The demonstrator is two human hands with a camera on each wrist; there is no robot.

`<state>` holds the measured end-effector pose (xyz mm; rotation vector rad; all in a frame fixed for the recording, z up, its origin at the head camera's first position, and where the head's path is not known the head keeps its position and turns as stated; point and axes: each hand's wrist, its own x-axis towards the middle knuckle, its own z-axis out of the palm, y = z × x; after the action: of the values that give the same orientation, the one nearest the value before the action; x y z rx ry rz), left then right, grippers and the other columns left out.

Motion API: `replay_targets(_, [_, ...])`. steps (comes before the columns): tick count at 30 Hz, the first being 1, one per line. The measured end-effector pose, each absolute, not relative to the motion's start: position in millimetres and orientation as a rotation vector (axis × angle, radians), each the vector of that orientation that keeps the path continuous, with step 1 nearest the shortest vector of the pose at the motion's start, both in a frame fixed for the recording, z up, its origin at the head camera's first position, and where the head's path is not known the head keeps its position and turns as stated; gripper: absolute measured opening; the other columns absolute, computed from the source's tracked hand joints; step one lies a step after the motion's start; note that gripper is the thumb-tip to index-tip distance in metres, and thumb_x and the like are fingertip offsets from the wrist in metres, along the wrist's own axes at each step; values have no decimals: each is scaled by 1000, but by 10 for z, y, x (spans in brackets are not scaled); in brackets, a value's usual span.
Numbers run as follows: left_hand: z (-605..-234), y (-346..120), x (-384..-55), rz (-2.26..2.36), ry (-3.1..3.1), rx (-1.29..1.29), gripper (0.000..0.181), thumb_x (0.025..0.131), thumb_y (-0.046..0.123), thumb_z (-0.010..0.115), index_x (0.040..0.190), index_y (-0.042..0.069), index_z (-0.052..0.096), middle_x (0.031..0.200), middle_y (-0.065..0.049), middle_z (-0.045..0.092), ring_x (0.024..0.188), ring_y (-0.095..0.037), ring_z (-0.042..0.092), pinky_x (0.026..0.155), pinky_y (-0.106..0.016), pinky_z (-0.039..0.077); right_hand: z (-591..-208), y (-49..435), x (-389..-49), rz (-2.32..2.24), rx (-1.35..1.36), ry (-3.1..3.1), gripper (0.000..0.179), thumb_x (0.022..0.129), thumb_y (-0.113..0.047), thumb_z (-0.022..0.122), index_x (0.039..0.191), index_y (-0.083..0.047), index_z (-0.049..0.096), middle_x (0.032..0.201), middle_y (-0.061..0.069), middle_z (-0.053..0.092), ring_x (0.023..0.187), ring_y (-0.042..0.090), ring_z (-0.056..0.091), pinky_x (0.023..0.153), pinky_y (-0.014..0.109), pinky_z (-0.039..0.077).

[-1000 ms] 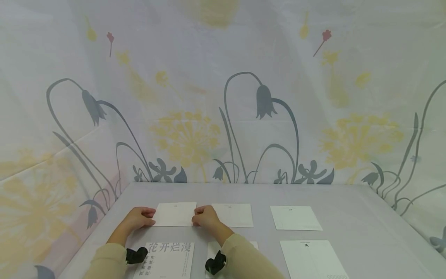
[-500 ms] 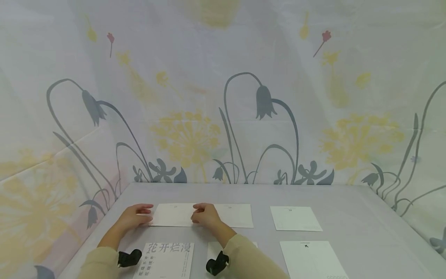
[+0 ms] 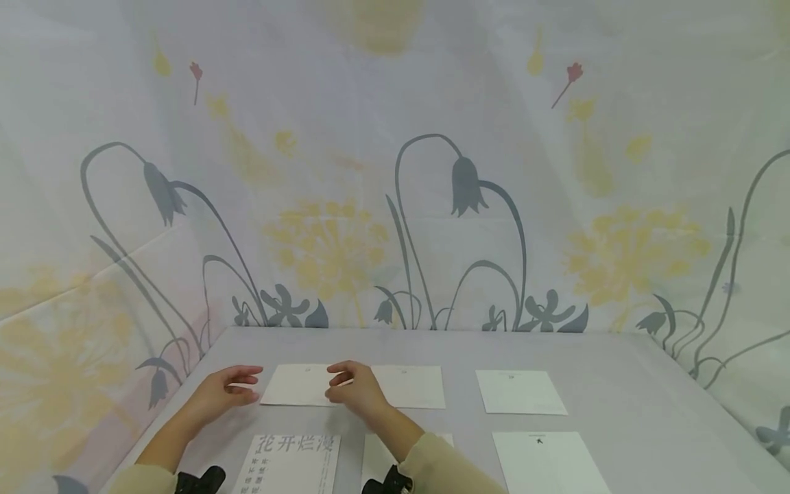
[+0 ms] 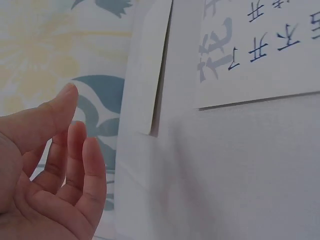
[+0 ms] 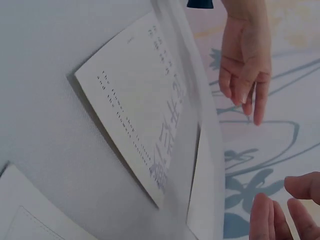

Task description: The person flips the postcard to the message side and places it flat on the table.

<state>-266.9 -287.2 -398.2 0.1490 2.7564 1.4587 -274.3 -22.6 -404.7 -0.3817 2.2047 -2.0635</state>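
Observation:
A white card lies at the table's back left, its left edge beside my left hand. That hand holds nothing; its fingers are extended and slightly bent, apart from the card's edge in the left wrist view. My right hand overlaps the same card's right end in the head view, thumb and fingers parted with nothing between them. It partly hides a second white card lying just right of the first. In the right wrist view, the fingertips of the right hand show at the lower right.
A card printed with large Chinese characters lies in front on the left. Beside it is a white card, partly under the right forearm. Two more cards, one at the back and one in front, lie on the right.
My left hand has let go of the back-left card and drawn away to the left and toward me. The right hand has released its right edge, its fingers spreading apart.

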Motion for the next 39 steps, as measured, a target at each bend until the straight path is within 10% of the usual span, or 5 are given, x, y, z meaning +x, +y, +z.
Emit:
replay_targets(18, [-4038,-2980,-2261,1401,2780,539,45,78,13,74,115,-6,56,111,-19,60,99,-13,57,81,-21,49,-3999,-100,-2328,-1957,-555,2326,27,73,2,72,98,-6,64,89,4,58,77,14,57,61,23,48])
replay_targets(26, [-4143,-3112,-2136,1275,2794,942,38,75,11,77,110,7,62,116,6,57,108,9,44,83,-18,44,-4062,-39,-2153,-1781,-814,2447,27,74,-6,75,98,-9,63,96,0,56,91,19,53,76,25,49])
replay_targets(34, [-4240,-3137,-2038,1130,2774,986,46,70,15,81,111,23,62,133,5,45,115,15,23,82,-61,37,-4169,-35,-2085,-1410,-966,2576,35,72,-20,80,102,-16,63,107,-12,48,101,11,42,83,27,42])
replay_targets(39, [-4307,-3135,-2037,1077,2768,1070,52,65,15,83,110,29,61,137,5,42,117,17,15,79,-62,34,-4236,-62,-2096,-1132,-1058,2637,42,70,-29,82,107,-22,62,108,-9,44,100,7,36,82,26,40])
